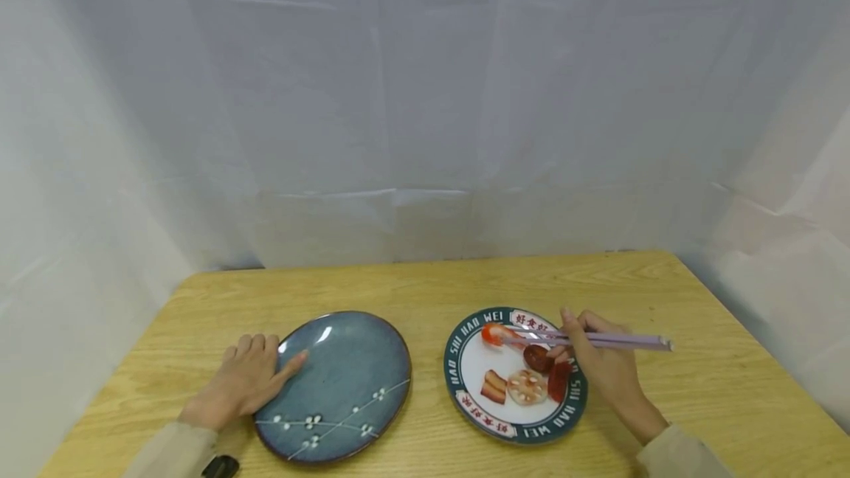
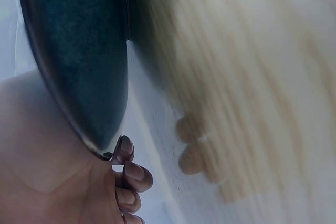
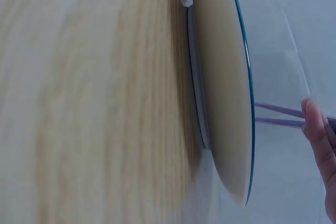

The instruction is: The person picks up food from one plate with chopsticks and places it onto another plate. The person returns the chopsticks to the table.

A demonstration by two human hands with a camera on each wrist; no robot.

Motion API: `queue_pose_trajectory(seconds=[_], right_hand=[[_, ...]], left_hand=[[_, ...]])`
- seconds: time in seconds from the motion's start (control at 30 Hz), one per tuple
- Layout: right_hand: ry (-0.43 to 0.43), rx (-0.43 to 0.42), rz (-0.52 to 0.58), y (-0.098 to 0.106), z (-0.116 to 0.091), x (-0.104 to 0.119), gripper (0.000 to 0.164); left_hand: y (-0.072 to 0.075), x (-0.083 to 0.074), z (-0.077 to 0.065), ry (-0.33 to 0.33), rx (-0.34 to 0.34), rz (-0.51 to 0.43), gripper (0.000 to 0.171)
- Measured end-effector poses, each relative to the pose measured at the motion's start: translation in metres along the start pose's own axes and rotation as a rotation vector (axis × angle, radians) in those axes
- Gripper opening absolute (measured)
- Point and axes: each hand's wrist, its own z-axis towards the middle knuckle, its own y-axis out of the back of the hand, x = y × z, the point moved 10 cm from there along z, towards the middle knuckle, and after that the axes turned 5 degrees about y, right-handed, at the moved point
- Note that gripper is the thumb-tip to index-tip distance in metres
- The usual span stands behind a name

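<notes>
At the left, my left hand (image 1: 242, 382) holds the rim of a blue glazed plate (image 1: 345, 367) with white blossoms, its thumb over the edge and its fingers along the outside. The left wrist view shows the fingertips (image 2: 134, 177) just past the rim. My right hand (image 1: 607, 360) grips light purple chopsticks (image 1: 617, 341) above a white plate with a green lettered rim (image 1: 454, 367). Their tips meet an orange shrimp (image 1: 493, 334); whether they pinch it I cannot tell. Beside it lie a lotus root slice (image 1: 527, 388), a striped meat slice (image 1: 493, 386), a brown glossy piece (image 1: 538, 358) and a dark red slice (image 1: 559, 380).
Both plates stand on a wooden table (image 1: 425, 290), with a gap between them. White sheeting (image 1: 425, 131) hangs behind the table and at both sides. A small dark object (image 1: 220, 466) shows by the left sleeve.
</notes>
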Motion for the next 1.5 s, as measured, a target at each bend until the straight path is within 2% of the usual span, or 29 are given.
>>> queue_pose_trajectory(seconds=[0.2, 0.33, 0.63, 0.87, 1.33, 1.5], right_hand=[[0.035, -0.017, -0.010, 0.001, 0.000, 0.002, 0.030], [0.057, -0.010, -0.025, 0.000, 0.001, 0.008, 0.027], [0.099, 0.004, -0.029, -0.004, 0.004, 0.043, 0.027], [0.124, 0.007, -0.012, -0.003, 0.005, 0.043, 0.029], [0.113, -0.005, 0.025, -0.004, 0.005, 0.045, 0.029], [0.131, -0.007, 0.017, -0.006, 0.005, 0.048, 0.028]], left_hand=[[0.004, -0.005, -0.002, 0.016, 0.059, 0.013, 0.061], [0.006, -0.007, -0.003, 0.020, 0.067, 0.019, 0.059], [0.007, -0.008, -0.003, 0.018, 0.065, 0.018, 0.059], [0.008, -0.008, -0.003, 0.016, 0.056, 0.020, 0.058], [0.008, -0.008, -0.004, 0.028, 0.089, 0.001, 0.061], [0.008, -0.007, -0.004, 0.021, 0.069, -0.004, 0.062]])
